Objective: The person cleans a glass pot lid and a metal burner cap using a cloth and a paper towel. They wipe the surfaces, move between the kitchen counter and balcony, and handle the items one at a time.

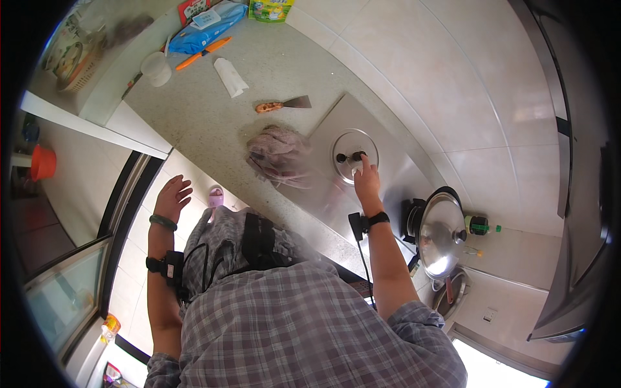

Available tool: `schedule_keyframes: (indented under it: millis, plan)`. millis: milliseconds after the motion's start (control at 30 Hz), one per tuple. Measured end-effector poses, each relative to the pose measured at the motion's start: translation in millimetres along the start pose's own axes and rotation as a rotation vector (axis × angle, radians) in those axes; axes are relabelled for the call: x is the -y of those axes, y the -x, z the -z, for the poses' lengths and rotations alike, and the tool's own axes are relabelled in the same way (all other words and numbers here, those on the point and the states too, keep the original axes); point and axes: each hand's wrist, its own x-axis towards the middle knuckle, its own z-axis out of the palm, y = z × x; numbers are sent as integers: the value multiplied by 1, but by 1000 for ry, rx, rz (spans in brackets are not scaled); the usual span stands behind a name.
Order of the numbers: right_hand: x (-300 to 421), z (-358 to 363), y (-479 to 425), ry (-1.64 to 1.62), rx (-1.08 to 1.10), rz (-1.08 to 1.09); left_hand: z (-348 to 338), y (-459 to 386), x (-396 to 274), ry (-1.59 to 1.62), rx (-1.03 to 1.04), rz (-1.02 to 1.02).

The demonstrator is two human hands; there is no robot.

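My right hand (pixel 367 183) reaches over the steel stove top (pixel 345 116), its fingertips at one of two round black pieces (pixel 359 156) inside a round metal rim (pixel 335 145). Something small and pale shows beside the thumb; whether I grip or only touch is unclear. A crumpled greyish-pink cloth (pixel 276 153) lies left of the rim, on the counter at the stove's edge. Farther left a scraper (pixel 284 104) with a wide metal blade and worn handle rests on the counter. My left hand (pixel 172 196) hangs free beyond the counter's front edge, fingers apart.
A lidded pan (pixel 441 235) stands on the right burner, a bottle (pixel 478 225) behind it. Along the counter's far left are an orange-handled knife (pixel 204 52), a white paper piece (pixel 230 77), a blue wipes pack (pixel 208 29) and a plastic tub (pixel 156 69).
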Motion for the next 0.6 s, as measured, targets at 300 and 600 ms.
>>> schedule_keyframes:
  millis: [300,600]
  plan:
    - [-11,-13,3,-365,-11,2,1,-3,0,-54,18,20]
    - [-26,-15,-18,-463,-149,-52,-4,-1,-2,-30,-3,23]
